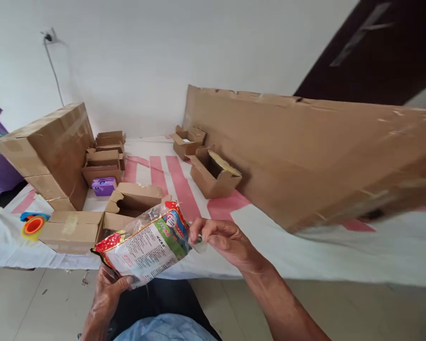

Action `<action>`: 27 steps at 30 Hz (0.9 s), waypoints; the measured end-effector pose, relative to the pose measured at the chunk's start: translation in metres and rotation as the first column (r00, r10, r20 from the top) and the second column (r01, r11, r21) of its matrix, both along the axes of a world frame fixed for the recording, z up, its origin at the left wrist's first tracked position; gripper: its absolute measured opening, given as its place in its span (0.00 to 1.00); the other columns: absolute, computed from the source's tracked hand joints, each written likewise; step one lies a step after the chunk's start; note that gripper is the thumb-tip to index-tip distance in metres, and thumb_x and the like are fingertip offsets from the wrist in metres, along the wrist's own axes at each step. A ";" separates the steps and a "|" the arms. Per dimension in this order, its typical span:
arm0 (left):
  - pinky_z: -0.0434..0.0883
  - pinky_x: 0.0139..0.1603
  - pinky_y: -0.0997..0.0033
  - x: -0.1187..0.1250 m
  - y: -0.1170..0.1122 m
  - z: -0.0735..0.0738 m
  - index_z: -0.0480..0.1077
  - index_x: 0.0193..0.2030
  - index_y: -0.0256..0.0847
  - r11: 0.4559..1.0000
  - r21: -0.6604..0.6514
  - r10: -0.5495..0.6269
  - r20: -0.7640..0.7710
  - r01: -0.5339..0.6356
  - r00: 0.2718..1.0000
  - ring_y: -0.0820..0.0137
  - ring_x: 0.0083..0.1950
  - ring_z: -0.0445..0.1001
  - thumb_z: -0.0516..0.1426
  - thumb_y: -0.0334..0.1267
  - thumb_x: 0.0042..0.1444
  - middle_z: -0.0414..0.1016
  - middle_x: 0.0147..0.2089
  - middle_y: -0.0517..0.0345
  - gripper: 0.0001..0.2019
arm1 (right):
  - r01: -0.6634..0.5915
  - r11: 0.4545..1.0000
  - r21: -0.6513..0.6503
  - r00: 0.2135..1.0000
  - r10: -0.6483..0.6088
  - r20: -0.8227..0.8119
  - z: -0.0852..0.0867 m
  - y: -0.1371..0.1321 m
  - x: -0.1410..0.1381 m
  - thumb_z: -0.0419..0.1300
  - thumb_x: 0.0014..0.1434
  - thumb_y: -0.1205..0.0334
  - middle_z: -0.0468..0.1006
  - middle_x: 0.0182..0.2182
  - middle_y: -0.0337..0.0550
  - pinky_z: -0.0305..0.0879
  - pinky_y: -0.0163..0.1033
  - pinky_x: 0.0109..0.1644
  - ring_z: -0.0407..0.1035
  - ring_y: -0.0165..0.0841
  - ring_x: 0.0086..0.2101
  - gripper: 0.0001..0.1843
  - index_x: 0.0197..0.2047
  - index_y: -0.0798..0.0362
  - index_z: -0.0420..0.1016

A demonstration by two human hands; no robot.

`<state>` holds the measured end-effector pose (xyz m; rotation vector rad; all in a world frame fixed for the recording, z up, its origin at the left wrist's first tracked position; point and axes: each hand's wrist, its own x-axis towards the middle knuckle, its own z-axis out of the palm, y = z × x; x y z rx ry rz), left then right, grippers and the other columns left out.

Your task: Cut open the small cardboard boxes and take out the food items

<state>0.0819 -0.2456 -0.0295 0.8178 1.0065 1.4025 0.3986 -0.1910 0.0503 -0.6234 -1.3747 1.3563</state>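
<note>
Slanting between both hands, the printed packet (145, 251) is held above the near edge of the surface (305, 258). Its near left corner is grasped by the left hand (108, 291), the thumb pressed on the printed face. The right hand's (230, 241) fingers are curled at the packet's right end; their grip cannot be told. Just beyond, an open cardboard box (119, 220) is seen.

bag (145, 251): before near box (138, 191) | pack (104, 186): behind near box | carton (57, 151): left of pack | cardboard panel (284, 151): right
</note>
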 end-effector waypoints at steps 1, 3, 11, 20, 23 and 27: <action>0.84 0.47 0.54 0.001 0.003 -0.007 0.79 0.53 0.38 0.998 -0.016 -0.066 -0.018 0.066 0.998 0.46 0.48 0.87 0.80 0.41 0.38 0.88 0.48 0.44 0.33 | 0.008 1.000 0.002 1.000 -0.008 -0.007 -0.012 -0.008 0.007 0.72 0.62 0.44 0.81 0.34 0.46 0.72 0.48 0.42 0.74 0.39 0.34 0.15 0.32 0.45 0.85; 0.83 0.50 0.52 0.000 0.012 -0.019 0.80 0.50 0.37 0.983 -0.050 -0.178 -0.069 0.175 0.982 0.46 0.48 0.87 0.79 0.42 0.38 0.88 0.48 0.43 0.31 | 0.012 1.000 -0.002 0.999 -0.012 -0.045 -0.039 -0.019 0.018 0.71 0.64 0.46 0.81 0.35 0.45 0.73 0.47 0.42 0.76 0.38 0.34 0.14 0.34 0.47 0.86; 0.79 0.53 0.57 -0.007 0.057 -0.022 0.78 0.46 0.39 0.982 -0.076 -0.189 -0.350 0.173 0.918 0.53 0.50 0.84 0.76 0.35 0.38 0.87 0.45 0.51 0.25 | 0.041 0.995 -0.091 0.986 -0.055 -0.158 -0.118 -0.015 0.018 0.71 0.65 0.47 0.84 0.35 0.45 0.73 0.47 0.49 0.77 0.39 0.39 0.14 0.34 0.48 0.85; 0.75 0.64 0.52 -0.021 0.056 0.040 0.69 0.67 0.45 0.959 0.102 -0.124 -0.687 0.265 0.716 0.52 0.63 0.79 0.73 0.46 0.53 0.80 0.62 0.44 0.36 | -0.084 0.991 -0.106 0.981 0.064 -0.181 -0.131 -0.022 0.017 0.68 0.68 0.50 0.85 0.39 0.46 0.73 0.47 0.50 0.78 0.39 0.41 0.13 0.38 0.49 0.85; 0.73 0.65 0.51 -0.008 0.049 0.088 0.68 0.69 0.49 0.896 0.254 0.120 -0.929 0.364 0.351 0.54 0.65 0.76 0.69 0.45 0.62 0.78 0.65 0.46 0.30 | -0.073 0.994 -0.085 0.980 0.056 -0.190 -0.132 -0.025 0.015 0.68 0.68 0.49 0.86 0.39 0.48 0.74 0.48 0.51 0.79 0.39 0.43 0.12 0.39 0.48 0.85; 0.74 0.58 0.50 0.030 0.055 0.121 0.72 0.65 0.45 0.724 0.144 0.266 -0.960 0.675 -0.081 0.51 0.61 0.78 0.64 0.49 0.69 0.80 0.61 0.45 0.22 | -0.029 0.998 -0.052 0.989 0.021 -0.143 -0.130 -0.028 0.014 0.69 0.68 0.48 0.86 0.38 0.49 0.74 0.50 0.53 0.78 0.40 0.42 0.13 0.38 0.49 0.85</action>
